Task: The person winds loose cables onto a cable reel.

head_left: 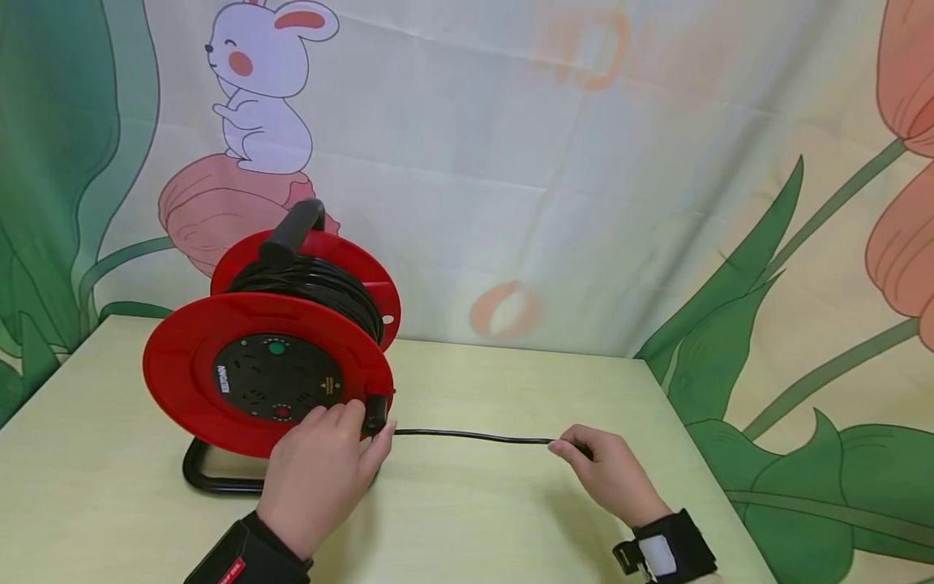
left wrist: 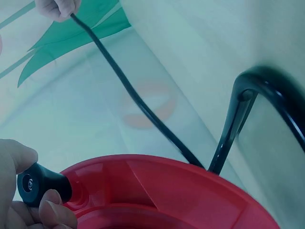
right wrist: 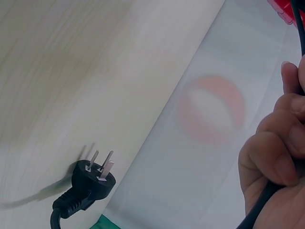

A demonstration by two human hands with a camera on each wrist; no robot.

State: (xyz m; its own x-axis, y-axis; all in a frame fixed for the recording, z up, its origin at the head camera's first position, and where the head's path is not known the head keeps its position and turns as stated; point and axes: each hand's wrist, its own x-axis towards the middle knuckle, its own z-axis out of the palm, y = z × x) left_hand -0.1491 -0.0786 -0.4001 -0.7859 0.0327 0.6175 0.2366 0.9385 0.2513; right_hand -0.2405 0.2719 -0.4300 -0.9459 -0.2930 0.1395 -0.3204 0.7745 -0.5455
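A red cable reel [head_left: 266,369] on a black tube stand [head_left: 212,478] sits at the table's left, wound with black cable. My left hand [head_left: 321,470] grips the black crank knob [head_left: 375,412] on the reel's front flange; the knob [left wrist: 40,183] shows between thumb and fingers in the left wrist view. A black cable [head_left: 474,436] runs taut from the reel to my right hand [head_left: 606,470], which pinches it. In the right wrist view the fingers [right wrist: 279,162] curl round the cable, and the black three-pin plug [right wrist: 90,181] lies near the table's edge.
The pale wooden table [head_left: 496,519] stands against a printed cloth backdrop [head_left: 554,162] with a rabbit and tulips. The reel's black carry handle [head_left: 292,229] sticks up at the top. The socket panel [head_left: 277,377] faces me.
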